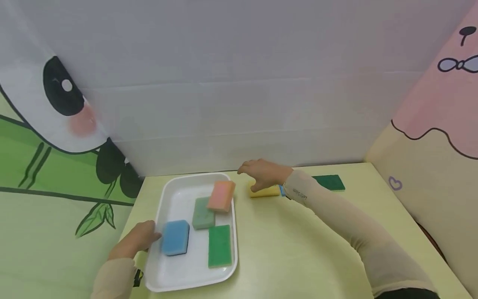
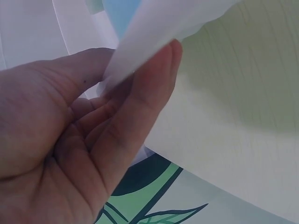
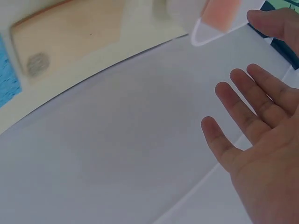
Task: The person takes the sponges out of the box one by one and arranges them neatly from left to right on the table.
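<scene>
My left hand [image 1: 139,239] pinches the left rim of a white tray [image 1: 179,277] between thumb and fingers; the left wrist view shows the tray edge [image 2: 154,42] lifted off the table there. In the tray lie a blue sponge [image 1: 175,237], a pale green sponge [image 1: 203,214] and a darker green sponge [image 1: 220,246]. A pink-orange sponge [image 1: 221,196] leans at the tray's right side, overlapping the pale green one. My right hand [image 1: 266,173], fingers spread and holding nothing, hovers over a yellow sponge [image 1: 265,192], which it partly hides.
Right of the yellow sponge, a blue sponge [image 1: 282,191] shows only a sliver behind the right forearm. A dark green sponge [image 1: 330,182] lies farther right, partly covered by the sleeve. The pale yellow table [image 1: 284,249] meets a white wall sheet [image 1: 239,108] at the back.
</scene>
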A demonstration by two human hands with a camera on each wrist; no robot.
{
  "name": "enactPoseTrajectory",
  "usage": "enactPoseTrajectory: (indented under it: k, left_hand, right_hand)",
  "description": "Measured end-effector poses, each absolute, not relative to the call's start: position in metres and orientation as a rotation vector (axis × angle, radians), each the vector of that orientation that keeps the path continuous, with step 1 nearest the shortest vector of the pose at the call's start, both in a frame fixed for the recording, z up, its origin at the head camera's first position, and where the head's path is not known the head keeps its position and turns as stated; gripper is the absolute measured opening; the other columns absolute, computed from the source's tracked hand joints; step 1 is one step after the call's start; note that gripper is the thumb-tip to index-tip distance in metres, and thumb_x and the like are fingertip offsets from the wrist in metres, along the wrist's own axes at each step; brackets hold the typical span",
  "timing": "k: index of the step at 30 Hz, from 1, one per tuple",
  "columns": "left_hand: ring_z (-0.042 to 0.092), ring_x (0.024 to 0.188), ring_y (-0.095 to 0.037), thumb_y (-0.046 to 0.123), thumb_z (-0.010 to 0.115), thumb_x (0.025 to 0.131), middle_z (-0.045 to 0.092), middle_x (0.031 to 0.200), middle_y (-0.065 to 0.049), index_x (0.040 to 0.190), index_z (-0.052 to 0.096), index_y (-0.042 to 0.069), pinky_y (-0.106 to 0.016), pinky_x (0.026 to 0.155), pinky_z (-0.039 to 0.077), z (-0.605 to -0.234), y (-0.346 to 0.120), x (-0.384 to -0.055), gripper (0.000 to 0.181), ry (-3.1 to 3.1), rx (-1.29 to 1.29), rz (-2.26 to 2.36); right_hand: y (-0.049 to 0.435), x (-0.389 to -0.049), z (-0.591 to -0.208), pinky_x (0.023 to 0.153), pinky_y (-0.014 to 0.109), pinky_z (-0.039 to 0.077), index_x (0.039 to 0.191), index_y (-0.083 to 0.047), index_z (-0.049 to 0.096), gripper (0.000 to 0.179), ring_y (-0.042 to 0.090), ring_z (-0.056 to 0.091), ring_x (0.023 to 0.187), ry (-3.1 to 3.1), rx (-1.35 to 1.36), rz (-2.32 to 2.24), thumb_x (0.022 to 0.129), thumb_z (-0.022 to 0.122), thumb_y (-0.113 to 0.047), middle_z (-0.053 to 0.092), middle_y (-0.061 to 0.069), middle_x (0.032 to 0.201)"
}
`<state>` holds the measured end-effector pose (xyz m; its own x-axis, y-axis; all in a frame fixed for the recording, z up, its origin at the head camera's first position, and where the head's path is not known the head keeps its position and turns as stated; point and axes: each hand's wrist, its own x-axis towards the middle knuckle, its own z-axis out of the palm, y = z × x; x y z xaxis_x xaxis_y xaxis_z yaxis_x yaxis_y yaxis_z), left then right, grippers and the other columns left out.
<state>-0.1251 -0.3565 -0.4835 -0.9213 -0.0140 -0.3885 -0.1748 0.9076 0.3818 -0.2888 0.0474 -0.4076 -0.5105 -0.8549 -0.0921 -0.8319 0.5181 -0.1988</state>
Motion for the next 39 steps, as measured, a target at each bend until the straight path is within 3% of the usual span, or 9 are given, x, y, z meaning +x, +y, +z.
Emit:
enactPoseTrajectory:
  k: [8, 15, 26, 31, 39]
  left_hand:
    - [0.067, 0.073, -0.029, 0.002, 0.061, 0.094, 0.062, 0.086, -0.022, 0.099, 0.052, -0.015, -0.04, 0.06, 0.058, -0.481, -0.356, -0.124, 0.02, 2.712, -0.124, 0.592]
    - [0.068, 0.077, -0.031, 0.001, 0.061, 0.094, 0.064, 0.092, -0.026, 0.105, 0.053, -0.017, -0.042, 0.063, 0.059, -0.482, -0.358, -0.123, 0.022, 2.693, -0.138, 0.633]
    - [0.068, 0.077, -0.032, 0.0, 0.061, 0.094, 0.064, 0.093, -0.027, 0.108, 0.052, -0.018, -0.042, 0.064, 0.059, -0.476, -0.362, -0.118, 0.024, 2.693, -0.134, 0.617]
    - [0.068, 0.075, -0.031, 0.0, 0.062, 0.095, 0.064, 0.091, -0.026, 0.105, 0.054, -0.017, -0.041, 0.063, 0.059, -0.473, -0.359, -0.118, 0.022, 2.679, -0.127, 0.635]
    - [0.068, 0.075, -0.031, 0.0, 0.062, 0.095, 0.064, 0.091, -0.026, 0.106, 0.053, -0.018, -0.041, 0.062, 0.059, -0.474, -0.362, -0.118, 0.023, 2.669, -0.135, 0.642]
  right_hand:
    - [0.006, -0.286, -0.413, 0.109, 0.045, 0.038, 0.143, -0.008, 0.05, 0.066, 0.024, 0.047, 0.132, 2.513, -1.573, -0.078, 0.083, 0.075, -0.019, 0.051, 0.005, 0.142]
    - [-0.024, -0.281, -0.423, 0.108, 0.042, 0.039, 0.145, -0.011, 0.049, 0.073, 0.022, 0.046, 0.132, 2.458, -1.622, 0.054, 0.08, 0.081, -0.02, 0.049, 0.003, 0.146]
    - [-0.068, -0.274, -0.44, 0.113, 0.039, 0.035, 0.151, -0.015, 0.042, 0.075, 0.02, 0.035, 0.142, 2.385, -1.657, 0.329, 0.086, 0.074, -0.033, 0.042, 0.002, 0.153]
    - [-0.073, -0.276, -0.449, 0.116, 0.046, 0.03, 0.151, -0.017, 0.044, 0.076, 0.02, 0.033, 0.144, 2.366, -1.587, 0.374, 0.084, 0.076, -0.029, 0.043, -0.001, 0.153]
    - [-0.077, -0.278, -0.453, 0.115, 0.053, 0.028, 0.139, -0.021, 0.054, 0.065, 0.018, 0.042, 0.135, 2.404, -1.608, 0.448, 0.08, 0.078, -0.032, 0.051, -0.003, 0.14]
